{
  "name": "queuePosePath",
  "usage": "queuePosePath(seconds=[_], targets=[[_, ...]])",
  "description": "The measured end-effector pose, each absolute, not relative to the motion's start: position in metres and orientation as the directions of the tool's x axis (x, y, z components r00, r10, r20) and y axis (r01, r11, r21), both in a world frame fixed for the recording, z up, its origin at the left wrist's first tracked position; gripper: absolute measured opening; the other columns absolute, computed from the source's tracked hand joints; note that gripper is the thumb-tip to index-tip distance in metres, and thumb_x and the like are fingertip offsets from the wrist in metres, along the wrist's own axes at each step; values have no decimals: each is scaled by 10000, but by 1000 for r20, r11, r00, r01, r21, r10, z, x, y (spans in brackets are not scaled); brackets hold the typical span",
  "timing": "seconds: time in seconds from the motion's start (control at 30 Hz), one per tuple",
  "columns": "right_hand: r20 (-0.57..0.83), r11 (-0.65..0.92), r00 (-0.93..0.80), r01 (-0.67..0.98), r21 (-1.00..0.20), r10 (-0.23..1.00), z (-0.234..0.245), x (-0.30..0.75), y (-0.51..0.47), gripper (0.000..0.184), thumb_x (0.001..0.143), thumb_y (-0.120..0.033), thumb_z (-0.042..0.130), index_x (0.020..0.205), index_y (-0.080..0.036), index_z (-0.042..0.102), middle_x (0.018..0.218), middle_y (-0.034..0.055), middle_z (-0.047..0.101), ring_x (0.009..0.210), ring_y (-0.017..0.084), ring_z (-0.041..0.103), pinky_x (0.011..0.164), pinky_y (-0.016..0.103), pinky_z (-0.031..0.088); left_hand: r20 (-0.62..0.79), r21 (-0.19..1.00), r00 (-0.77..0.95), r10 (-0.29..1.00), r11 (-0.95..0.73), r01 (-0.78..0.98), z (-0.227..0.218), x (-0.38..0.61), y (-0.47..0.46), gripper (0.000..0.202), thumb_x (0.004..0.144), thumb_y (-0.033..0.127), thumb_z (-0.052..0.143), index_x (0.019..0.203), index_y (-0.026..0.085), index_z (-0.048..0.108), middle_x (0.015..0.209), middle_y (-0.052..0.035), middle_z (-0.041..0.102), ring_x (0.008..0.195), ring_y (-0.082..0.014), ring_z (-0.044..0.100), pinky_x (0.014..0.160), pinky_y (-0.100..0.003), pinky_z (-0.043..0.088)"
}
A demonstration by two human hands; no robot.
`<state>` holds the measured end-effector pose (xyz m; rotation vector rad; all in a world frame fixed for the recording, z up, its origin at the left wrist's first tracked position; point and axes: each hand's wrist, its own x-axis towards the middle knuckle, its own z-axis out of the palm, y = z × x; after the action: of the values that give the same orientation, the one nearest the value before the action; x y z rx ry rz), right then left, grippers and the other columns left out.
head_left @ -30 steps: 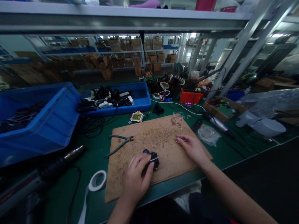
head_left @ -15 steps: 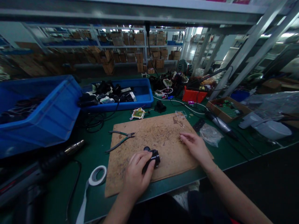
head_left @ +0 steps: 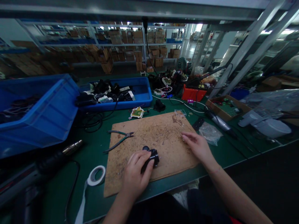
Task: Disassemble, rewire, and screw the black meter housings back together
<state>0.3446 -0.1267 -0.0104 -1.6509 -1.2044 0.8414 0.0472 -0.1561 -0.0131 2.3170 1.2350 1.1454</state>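
My left hand is closed around a small black device housing, keeping it on the worn cardboard sheet. A rounded black end of the housing shows past the fingers; the rest is covered by the hand. Toward the right side of the cardboard, my right hand has its thumb and fingertips pinched together. Whatever is in that pinch is too small to make out. Tiny loose metal bits, perhaps screws, are scattered beside those fingertips. Cutting pliers lie with jaws apart at the cardboard's left.
A white tape roll and a heat gun lie on the left. Two blue bins with black parts stand behind. Beyond the cardboard are a circuit board and a black part. A plastic bag lies right.
My right hand has shifted slightly to the right, its fingertips still together. My left hand keeps the black housing in nearly the same place. The whole view has moved a little.
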Motion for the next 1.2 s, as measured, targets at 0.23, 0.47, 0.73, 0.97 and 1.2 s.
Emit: queuePosePath(seconds=[0.23,0.47,0.73,0.97,1.2], targets=[[-35,-124,250,351,-928,968,-6,340,-130,360,844,-425,696,1104,-185,762,1010,84,785,886,231,741,885,407,593,524,553,316,791,-598,580,-13,48,-156,220,935,197,604,1153,214,625,1115,-79,665,1068,-223,624,941,-391,529],[-3,-116,284,381,-917,959,-1,340,-132,362,844,-424,699,1107,-185,765,1053,88,778,919,241,733,917,410,577,525,558,317,790,-601,572,-15,48,-155,237,929,200,610,1166,215,622,1123,-85,664,1075,-236,626,938,-411,530],[57,-61,360,309,-949,931,-4,354,-132,381,826,-445,718,1091,-175,758,1042,100,775,912,232,725,901,404,574,529,548,313,789,-599,583,-15,48,-155,230,924,204,613,1152,215,630,1114,-88,670,1073,-245,631,932,-418,536],[32,-101,338,367,-925,941,-3,357,-139,369,837,-430,708,1103,-181,766,1020,92,781,882,228,733,883,399,586,526,548,311,792,-595,588,-13,49,-156,218,930,214,605,1146,217,631,1107,-89,675,1072,-246,634,934,-423,540],[19,-104,288,407,-907,958,0,346,-142,340,855,-386,693,1128,-195,762,1086,77,773,971,245,737,966,428,567,521,560,307,796,-590,581,-15,49,-155,219,926,206,616,1145,219,629,1112,-75,667,1072,-227,627,943,-413,532]])
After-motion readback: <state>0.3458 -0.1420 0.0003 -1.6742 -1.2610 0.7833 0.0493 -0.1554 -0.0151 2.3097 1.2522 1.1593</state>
